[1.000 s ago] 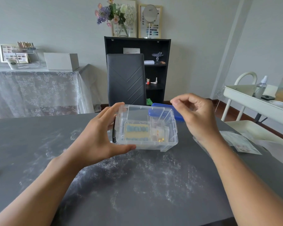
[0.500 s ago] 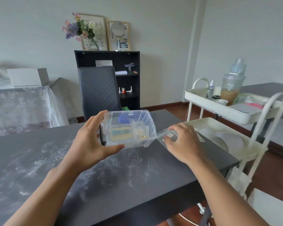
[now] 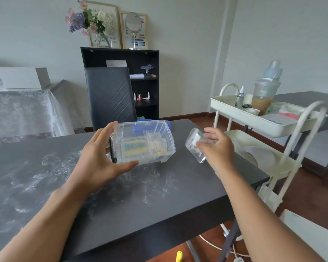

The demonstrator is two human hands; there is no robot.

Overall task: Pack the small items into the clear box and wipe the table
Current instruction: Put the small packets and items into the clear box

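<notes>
Left hand (image 3: 100,157) gripped the box's (image 3: 144,142) left end. Right hand (image 3: 214,150) held a clear bag (image 3: 192,143). The box's open top lay just left of the bag.

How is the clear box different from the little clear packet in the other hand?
The box is rigid with straight walls; the packet looks soft and crumpled. The box is the larger and holds several items, one yellow and blue; the packet shows only small white bits. The left hand grips the box from its side; the right hand holds the packet beside it, apart from the box. Both are see-through and over the table.
</notes>
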